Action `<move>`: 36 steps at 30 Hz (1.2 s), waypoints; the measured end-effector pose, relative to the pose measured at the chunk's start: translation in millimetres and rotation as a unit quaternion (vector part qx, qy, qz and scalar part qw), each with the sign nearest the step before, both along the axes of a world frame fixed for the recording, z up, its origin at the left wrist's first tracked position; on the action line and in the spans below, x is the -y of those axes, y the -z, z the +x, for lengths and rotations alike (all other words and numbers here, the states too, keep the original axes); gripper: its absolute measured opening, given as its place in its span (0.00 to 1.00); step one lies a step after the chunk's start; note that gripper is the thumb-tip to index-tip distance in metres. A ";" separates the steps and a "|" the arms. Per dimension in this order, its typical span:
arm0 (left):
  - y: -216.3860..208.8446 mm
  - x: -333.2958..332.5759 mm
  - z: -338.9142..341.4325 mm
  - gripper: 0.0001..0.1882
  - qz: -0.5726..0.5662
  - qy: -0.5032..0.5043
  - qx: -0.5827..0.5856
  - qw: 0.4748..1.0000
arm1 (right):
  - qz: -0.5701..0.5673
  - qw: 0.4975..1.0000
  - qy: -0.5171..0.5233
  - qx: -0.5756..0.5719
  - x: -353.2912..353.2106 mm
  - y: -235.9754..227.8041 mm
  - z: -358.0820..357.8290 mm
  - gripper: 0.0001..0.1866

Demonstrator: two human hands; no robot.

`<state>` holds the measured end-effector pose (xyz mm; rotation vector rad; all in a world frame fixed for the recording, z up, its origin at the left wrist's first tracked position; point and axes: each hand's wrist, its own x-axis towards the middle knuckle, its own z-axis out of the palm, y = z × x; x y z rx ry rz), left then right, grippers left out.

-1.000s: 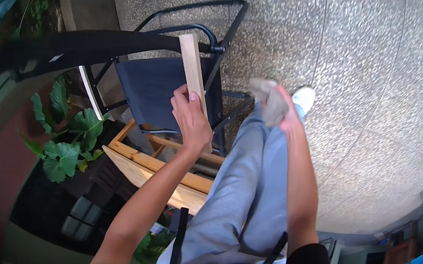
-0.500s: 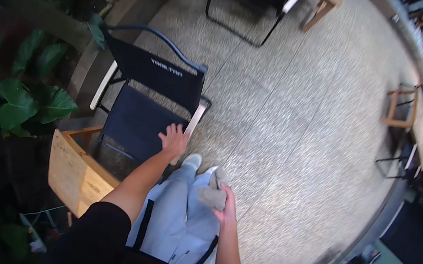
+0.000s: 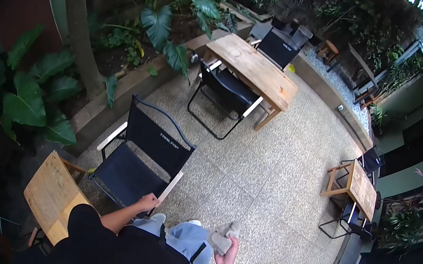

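A black folding chair (image 3: 128, 175) with pale wooden armrests stands in front of me, to the left. My left hand (image 3: 148, 202) is closed at the front end of its right armrest (image 3: 171, 187), beside the seat's edge; the fingertips are partly hidden. In my right hand (image 3: 228, 253) is a crumpled grey cloth (image 3: 223, 236), held off to the right of my legs, above the floor.
A wooden table (image 3: 51, 195) is close by on the left. Farther off are another wooden table (image 3: 254, 68) and a second black chair (image 3: 225, 93). A low planter wall (image 3: 111, 109) with large-leaved plants (image 3: 30, 99) borders the left. To the right stands a small table (image 3: 360, 190) with chairs.
The view has tilted up, showing more of the patio. My left hand has gone from spread fingers over the seat to closed by the armrest. The cloth stays in my right hand.
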<state>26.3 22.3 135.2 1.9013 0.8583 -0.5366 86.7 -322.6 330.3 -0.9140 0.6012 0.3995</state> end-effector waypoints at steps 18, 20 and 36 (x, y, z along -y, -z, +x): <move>-328.9 188.2 288.1 0.25 -0.492 0.001 0.315 0.812 | -0.027 0.891 -0.342 0.298 31.2 -165.7 278.8 0.15; -334.4 182.8 296.7 0.17 -0.416 -0.027 0.399 0.817 | -0.060 0.847 -0.392 0.354 17.2 -175.2 298.4 0.14; -405.2 47.1 426.3 0.13 -0.013 0.031 0.476 0.879 | -0.077 0.784 -0.458 0.411 -98.3 -187.1 488.4 0.12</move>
